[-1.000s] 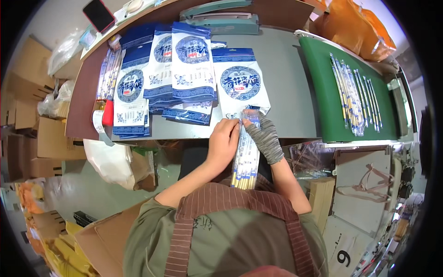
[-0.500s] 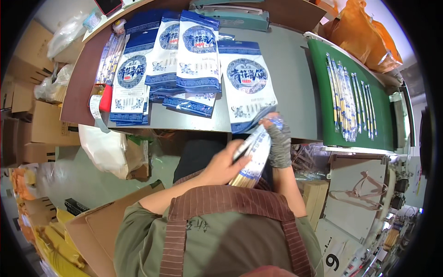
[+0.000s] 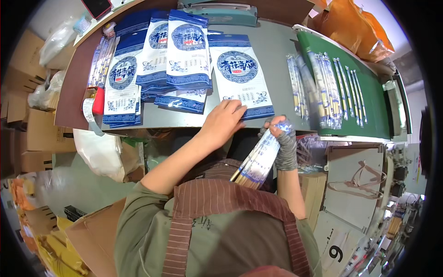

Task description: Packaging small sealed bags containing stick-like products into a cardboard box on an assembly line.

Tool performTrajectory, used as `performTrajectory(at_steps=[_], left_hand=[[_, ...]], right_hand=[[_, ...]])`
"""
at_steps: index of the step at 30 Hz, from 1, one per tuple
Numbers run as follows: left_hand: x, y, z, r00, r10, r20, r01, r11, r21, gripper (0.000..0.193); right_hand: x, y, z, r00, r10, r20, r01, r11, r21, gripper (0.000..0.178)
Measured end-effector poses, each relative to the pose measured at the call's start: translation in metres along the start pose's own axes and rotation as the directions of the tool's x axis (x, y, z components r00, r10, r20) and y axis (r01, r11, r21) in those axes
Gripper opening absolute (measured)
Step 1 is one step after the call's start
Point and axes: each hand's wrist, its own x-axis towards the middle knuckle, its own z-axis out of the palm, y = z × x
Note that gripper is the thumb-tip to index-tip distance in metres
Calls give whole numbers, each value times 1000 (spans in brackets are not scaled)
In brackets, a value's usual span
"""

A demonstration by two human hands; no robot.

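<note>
My right hand (image 3: 282, 143), in a grey fingerless knit glove, is closed round one end of a bundle of paper-wrapped chopsticks (image 3: 259, 159). The bundle slants down toward my apron, its wrappers white and blue, tan stick ends showing at the bottom. My left hand (image 3: 224, 122) is empty, its fingers stretched over the lower edge of a flat white-and-blue pouch (image 3: 242, 90) on the grey table. Several similar pouches (image 3: 188, 51) lie in overlapping stacks to the left of it.
Beyond the table's right edge is a green belt (image 3: 364, 97) with several rows of wrapped chopsticks (image 3: 325, 87); some are blurred. More wrapped sticks (image 3: 101, 60) and a red tape dispenser (image 3: 98, 101) are at the left. A teal machine (image 3: 221, 14) stands at the back.
My left hand has left the chopstick bundle and reached up to the pouch. The bundle stays in my right hand. More wrapped chopsticks now show at the belt's left side. The view has shifted slightly.
</note>
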Motion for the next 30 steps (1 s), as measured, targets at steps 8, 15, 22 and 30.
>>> performTrajectory(at_steps=[8, 15, 22, 30], left_hand=[[2, -19, 18, 990, -142, 3, 140, 974, -180, 10], [7, -24, 11, 866, -376, 328, 497, 714, -493, 13], [10, -24, 25, 888, -332, 317, 445, 795, -413, 19], [10, 5, 52, 999, 34, -5, -34, 993, -113, 24]], right_hand=[[3, -2, 19, 997, -80, 12, 79, 996, 41, 23], [19, -1, 35, 984, -148, 99, 163, 972, -170, 24], [4, 1, 15, 984, -174, -36, 175, 984, 24, 23], [-9, 6, -5, 973, -199, -114, 211, 972, 102, 23]])
